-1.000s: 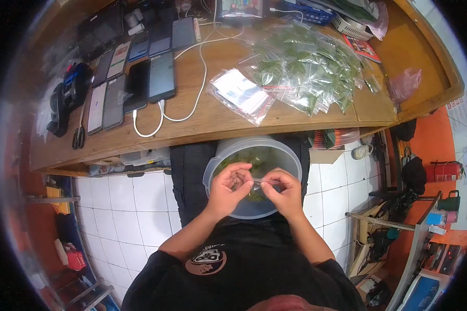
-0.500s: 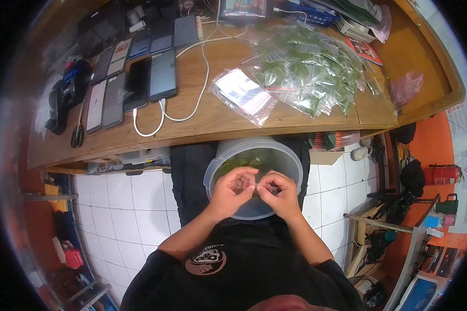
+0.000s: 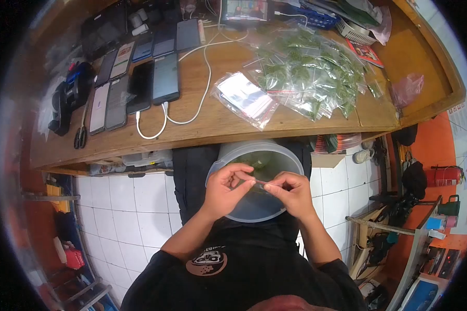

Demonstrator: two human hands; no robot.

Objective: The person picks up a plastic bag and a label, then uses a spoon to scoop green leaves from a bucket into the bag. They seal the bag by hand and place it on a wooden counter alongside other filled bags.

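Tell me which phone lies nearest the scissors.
The pale pinkish phone, leftmost in the front row; that row's other phones are darker and farther from the scissors.

A wooden worktop [image 3: 213, 124] with a raised rim curving round its right end spans the upper part of the room; the floor [image 3: 124, 223] below is laid with white square tiles, their joints dark; the wall [image 3: 435, 147] on the right is orange, with a red fire extinguisher [image 3: 447, 176] against it; a metal-framed rack [image 3: 412, 249] stands lower right; another frame with metal bars [image 3: 91, 293] sits lower left, near a red-orange wall [image 3: 39, 223]; pale light glints off the tiles.
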